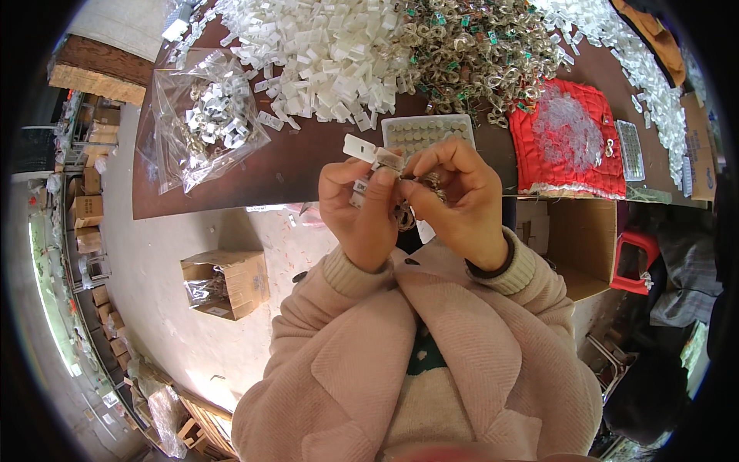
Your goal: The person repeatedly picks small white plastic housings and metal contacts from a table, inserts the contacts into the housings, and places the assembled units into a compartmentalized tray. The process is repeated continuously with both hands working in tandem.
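Observation:
My left hand [363, 215] is closed on a small white plastic casing [359, 148], thumb on top, and further white pieces [359, 192] show between its fingers. My right hand [466, 202] meets it in front of my chest, fingertips pinched at the same parts. Coiled pale wire loops [404, 215] hang below and between the hands; a few lie under the right fingers. Which loop joins which casing is hidden by the fingers. Just beyond the hands, a white tray [427, 120] of small round metallic parts stands on the brown table [308, 165].
A large heap of white casings [323, 58] adjoins a pile of coiled wires with green bits [477, 54]. To the left lies a clear bag [219, 115] of finished-looking pieces; on the right, a red cloth [570, 142] with clear bits. Cardboard box [227, 285] and red stool [635, 262] stand below.

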Demonstrator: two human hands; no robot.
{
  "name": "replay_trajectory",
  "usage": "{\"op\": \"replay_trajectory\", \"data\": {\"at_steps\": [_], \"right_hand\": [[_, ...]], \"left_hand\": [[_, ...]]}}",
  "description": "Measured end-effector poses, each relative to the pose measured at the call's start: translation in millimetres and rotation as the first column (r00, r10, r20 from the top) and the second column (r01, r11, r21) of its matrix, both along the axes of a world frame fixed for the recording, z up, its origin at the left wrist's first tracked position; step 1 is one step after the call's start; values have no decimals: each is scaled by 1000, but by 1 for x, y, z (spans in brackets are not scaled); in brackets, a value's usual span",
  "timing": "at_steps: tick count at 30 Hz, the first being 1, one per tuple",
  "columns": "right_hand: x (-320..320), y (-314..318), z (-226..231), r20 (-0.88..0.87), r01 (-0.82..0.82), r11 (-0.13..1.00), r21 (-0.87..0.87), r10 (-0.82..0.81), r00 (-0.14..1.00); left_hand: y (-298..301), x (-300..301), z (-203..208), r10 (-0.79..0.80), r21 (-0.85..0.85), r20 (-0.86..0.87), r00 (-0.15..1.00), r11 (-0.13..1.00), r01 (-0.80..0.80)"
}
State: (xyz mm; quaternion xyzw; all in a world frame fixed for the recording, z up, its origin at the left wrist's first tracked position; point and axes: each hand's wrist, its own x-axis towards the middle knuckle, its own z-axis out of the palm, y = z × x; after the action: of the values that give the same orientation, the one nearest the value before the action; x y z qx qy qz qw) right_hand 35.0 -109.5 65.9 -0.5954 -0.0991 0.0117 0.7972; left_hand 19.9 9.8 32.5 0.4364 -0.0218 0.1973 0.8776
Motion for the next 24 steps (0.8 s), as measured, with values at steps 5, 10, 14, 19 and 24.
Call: {"op": "replay_trajectory", "data": {"at_steps": [5, 10, 14, 19, 24], "right_hand": [[1, 3, -3, -12, 9, 999, -32, -9, 1000], [2, 2, -1, -11, -52, 995, -80, 52, 999], [0, 2, 4, 51, -58, 993, -104, 63, 997], [-1, -5, 14, 188, 56, 936, -348, 12, 982], [12, -12, 15, 94, -53, 981, -186, 71, 993]], "left_hand": [[1, -1, -5, 72, 108, 55, 996, 991, -78], [2, -2, -2, 52, -38, 70, 996, 998, -50], [2, -1, -2, 88, 46, 53, 995, 995, -91], [5, 3, -7, 94, 170, 87, 992, 980, -108], [7, 0, -3, -23, 34, 59, 998, 999, 21]]}}
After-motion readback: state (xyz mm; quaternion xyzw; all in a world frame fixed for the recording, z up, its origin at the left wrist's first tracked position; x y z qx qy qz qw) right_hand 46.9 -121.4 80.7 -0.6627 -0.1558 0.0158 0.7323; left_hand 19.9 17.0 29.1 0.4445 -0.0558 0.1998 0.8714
